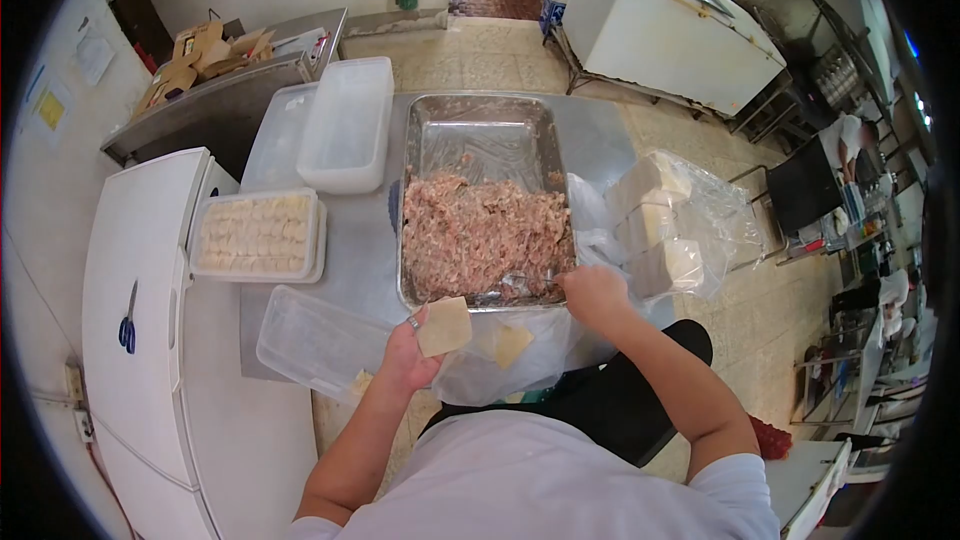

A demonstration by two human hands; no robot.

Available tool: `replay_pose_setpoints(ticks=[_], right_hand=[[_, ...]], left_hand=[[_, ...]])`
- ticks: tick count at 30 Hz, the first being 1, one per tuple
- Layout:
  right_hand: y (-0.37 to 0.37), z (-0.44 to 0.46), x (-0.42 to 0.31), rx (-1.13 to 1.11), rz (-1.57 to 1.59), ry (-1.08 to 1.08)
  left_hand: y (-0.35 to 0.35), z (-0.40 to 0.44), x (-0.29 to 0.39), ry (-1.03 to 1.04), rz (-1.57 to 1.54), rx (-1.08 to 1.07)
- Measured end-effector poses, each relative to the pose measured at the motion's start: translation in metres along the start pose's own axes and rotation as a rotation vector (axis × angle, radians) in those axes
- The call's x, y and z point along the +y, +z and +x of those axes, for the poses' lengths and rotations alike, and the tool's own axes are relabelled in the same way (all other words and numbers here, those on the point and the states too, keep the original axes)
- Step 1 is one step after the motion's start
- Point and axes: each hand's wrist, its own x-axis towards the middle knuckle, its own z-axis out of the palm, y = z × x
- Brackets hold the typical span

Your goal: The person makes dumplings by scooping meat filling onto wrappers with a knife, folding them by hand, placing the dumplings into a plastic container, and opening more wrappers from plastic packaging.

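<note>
Pale square wrapper [446,328], clamped in left grip [406,352].
Held just right of the left grip's fingertips, at the near rim of a metal tray [480,135] of pinkish mince [485,230], on a grey counter [350,255]; right grip [597,295] at the tray's near right corner, fingers curled, cannot tell whether clamped on anything; second wrapper [513,344] between both grips, on clear plastic [500,377].
</note>
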Motion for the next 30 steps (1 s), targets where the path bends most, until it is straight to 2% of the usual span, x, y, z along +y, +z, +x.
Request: replay_pose_setpoints(ticks=[3, 6, 9, 12, 15, 18, 21, 24, 25, 27, 30], right_hand=[[0.007, 0.002, -0.004, -0.114, -0.046, -0.021], [0.019, 0.004, 0.000, -0.099, 0.016, -0.024], [0.033, 0.015, 0.012, -0.055, 0.229, -0.087], [0.029, 0.029, 0.027, -0.213, 0.562, -0.243], [0.022, 0.012, 0.025, -0.293, 0.817, -0.141], [0.033, -0.011, 0.013, -0.201, 0.995, -0.104], [0.046, -0.034, -0.018, 0.100, 1.120, -0.195], [0.054, -0.044, -0.051, 0.335, 0.960, -0.248], [0.055, -0.048, -0.062, 0.380, 0.858, -0.197], [0.056, -0.056, -0.077, 0.466, 0.653, -0.093], [0.054, -0.065, -0.076, 0.577, 0.497, -0.085]], left_hand=[[0.003, -0.001, 0.001, -0.003, -0.007, 0.005], [0.003, -0.002, 0.000, 0.001, -0.029, 0.001], [0.004, -0.001, 0.002, 0.025, -0.021, 0.022], [0.005, 0.000, 0.005, 0.074, -0.005, 0.080], [0.005, -0.001, 0.010, 0.109, -0.011, 0.107], [0.000, 0.008, 0.008, 0.108, -0.023, 0.012], [0.012, 0.018, -0.002, 0.068, -0.091, -0.009], [0.026, 0.027, -0.010, 0.037, -0.189, -0.018], [0.033, 0.027, -0.011, 0.030, -0.222, -0.029], [0.054, 0.025, -0.011, 0.089, -0.222, 0.098], [0.056, 0.030, -0.004, 0.165, -0.247, 0.224]])
